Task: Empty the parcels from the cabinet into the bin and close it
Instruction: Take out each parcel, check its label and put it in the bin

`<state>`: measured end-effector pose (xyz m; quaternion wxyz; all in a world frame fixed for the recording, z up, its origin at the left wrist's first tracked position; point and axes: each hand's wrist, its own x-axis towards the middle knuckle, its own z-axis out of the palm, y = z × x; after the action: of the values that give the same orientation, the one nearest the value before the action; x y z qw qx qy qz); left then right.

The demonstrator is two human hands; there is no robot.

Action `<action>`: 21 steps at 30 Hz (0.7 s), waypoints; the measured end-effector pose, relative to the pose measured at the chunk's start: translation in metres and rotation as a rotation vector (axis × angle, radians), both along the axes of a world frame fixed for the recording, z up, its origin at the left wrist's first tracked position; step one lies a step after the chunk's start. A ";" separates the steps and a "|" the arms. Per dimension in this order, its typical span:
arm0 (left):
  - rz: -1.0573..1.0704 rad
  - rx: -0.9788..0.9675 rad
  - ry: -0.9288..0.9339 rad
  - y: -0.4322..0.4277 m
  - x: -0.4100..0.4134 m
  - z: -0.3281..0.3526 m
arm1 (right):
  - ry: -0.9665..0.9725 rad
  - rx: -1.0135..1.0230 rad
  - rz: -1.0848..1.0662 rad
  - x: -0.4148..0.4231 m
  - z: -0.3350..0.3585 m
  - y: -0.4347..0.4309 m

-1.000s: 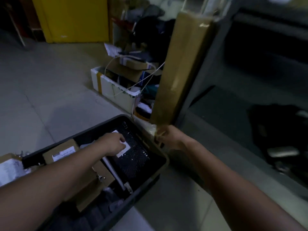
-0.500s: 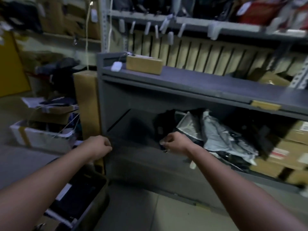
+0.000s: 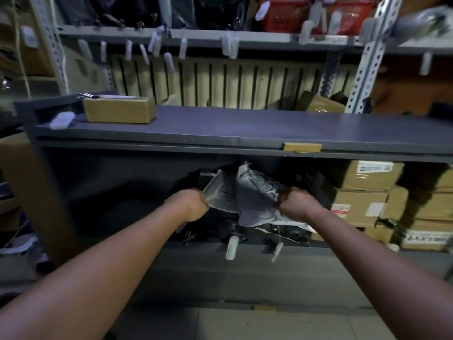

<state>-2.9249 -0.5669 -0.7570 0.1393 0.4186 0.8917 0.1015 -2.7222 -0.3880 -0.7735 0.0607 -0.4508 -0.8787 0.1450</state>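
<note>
Left hand and right hand, empty moments ago, now each grip the grey parcel bag in the cabinet (bin out of view); removal apparently starting

The room is dim, with a cool, dull light. A grey cabinet stands low against the back wall, a strip of brown tape stuck on its front edge. Behind and above it rises a metal rack with a perforated upright and a pale shelf, from which white tags hang. Red baskets sit on that shelf. A cream slatted panel covers the wall behind. The floor is pale tile.
</note>
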 end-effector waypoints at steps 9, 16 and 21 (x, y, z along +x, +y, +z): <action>-0.034 0.131 -0.019 0.109 0.031 -0.027 | -0.077 -0.005 -0.120 0.026 -0.025 0.055; 0.066 0.199 -0.367 0.127 0.045 -0.038 | -0.073 -0.064 -0.103 0.020 -0.042 0.059; 0.190 0.313 -0.609 0.118 0.033 -0.044 | -0.016 -0.063 -0.066 0.016 -0.040 0.046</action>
<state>-2.8918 -0.4489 -0.8009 0.3230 0.3006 0.8177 0.3698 -2.7060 -0.3416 -0.8134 0.0443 -0.4825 -0.8587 0.1670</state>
